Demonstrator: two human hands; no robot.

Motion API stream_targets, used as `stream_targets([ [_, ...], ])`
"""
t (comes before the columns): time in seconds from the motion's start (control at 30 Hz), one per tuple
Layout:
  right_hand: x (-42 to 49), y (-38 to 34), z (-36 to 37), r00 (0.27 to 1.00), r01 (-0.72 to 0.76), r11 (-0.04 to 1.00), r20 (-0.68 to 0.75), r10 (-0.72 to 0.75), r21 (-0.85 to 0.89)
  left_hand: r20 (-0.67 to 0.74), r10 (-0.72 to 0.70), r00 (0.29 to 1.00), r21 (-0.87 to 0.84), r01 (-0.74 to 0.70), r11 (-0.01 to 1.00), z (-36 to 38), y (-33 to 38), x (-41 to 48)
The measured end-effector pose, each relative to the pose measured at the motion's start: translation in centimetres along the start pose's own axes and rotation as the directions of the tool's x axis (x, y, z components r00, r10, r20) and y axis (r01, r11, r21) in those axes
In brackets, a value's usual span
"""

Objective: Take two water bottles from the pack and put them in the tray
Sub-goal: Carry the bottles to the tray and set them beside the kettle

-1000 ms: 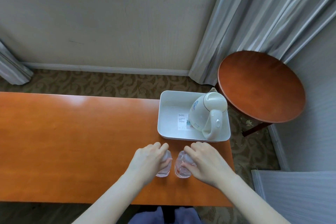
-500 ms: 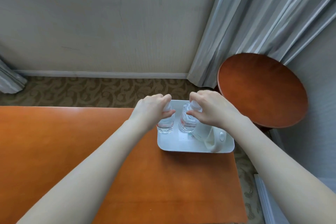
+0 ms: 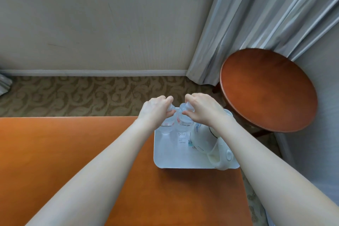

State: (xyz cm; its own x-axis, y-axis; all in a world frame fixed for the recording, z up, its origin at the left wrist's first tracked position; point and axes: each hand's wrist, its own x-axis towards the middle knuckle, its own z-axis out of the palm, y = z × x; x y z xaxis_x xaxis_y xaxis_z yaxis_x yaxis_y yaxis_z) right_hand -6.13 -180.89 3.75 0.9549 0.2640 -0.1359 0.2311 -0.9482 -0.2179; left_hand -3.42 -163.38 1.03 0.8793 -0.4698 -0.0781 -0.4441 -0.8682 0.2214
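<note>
Two clear water bottles stand side by side at the far left of the white tray (image 3: 176, 161). My left hand (image 3: 156, 111) grips the cap end of the left bottle (image 3: 166, 127). My right hand (image 3: 203, 110) grips the cap end of the right bottle (image 3: 183, 122). Both bottles are upright, with their bases down in the tray's far end. My hands hide most of the caps. The pack is not in view.
A white electric kettle (image 3: 207, 139) fills the right half of the tray, touching my right forearm. The tray sits at the right end of an orange wooden table (image 3: 73, 152). A round wooden side table (image 3: 267, 88) stands beyond, by grey curtains (image 3: 256, 14).
Both hands lifted the bottles from the table's near edge, carried them forward over the tray and lowered them to its far left end. The camera has tilted and come closer.
</note>
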Motion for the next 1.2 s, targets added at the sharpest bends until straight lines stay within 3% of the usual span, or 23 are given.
stream_targets([
  [0.23,0.8,0.0,1.1,1.000,0.020,0.999,0.009,-0.019,-0.048,-0.030,0.009,1.000,0.009,-0.009,1.000,0.3,0.1,1.0],
  [0.5,0.8,0.1,-0.3,0.977,0.195,0.919,0.144,-0.154,-0.343,0.122,0.090,0.988,0.330,-0.126,0.936,-1.7,0.1,1.0],
  [0.7,1.0,0.1,-0.9,0.930,0.356,0.832,0.245,-0.273,-0.425,0.358,0.270,0.894,0.297,-0.383,0.875,-4.3,-1.0,1.3],
  [0.83,1.6,0.1,-0.9,0.937,0.328,0.878,0.240,-0.255,-0.348,0.389,0.351,0.852,0.225,-0.457,0.861,-4.8,-1.3,1.5],
  [0.93,1.8,0.0,-0.8,0.958,0.230,0.929,0.238,-0.163,-0.290,0.301,0.340,0.891,0.212,-0.410,0.887,-4.4,-1.6,1.1],
  [1.07,1.6,0.0,-0.5,0.991,0.040,0.983,0.129,-0.016,-0.178,0.158,0.167,0.973,0.157,-0.192,0.969,-3.1,-0.5,0.6],
  [1.2,1.6,-0.8,0.5,0.997,-0.074,0.993,0.025,0.077,-0.091,0.053,0.001,0.999,0.089,-0.006,0.996,-1.8,0.9,0.4],
])
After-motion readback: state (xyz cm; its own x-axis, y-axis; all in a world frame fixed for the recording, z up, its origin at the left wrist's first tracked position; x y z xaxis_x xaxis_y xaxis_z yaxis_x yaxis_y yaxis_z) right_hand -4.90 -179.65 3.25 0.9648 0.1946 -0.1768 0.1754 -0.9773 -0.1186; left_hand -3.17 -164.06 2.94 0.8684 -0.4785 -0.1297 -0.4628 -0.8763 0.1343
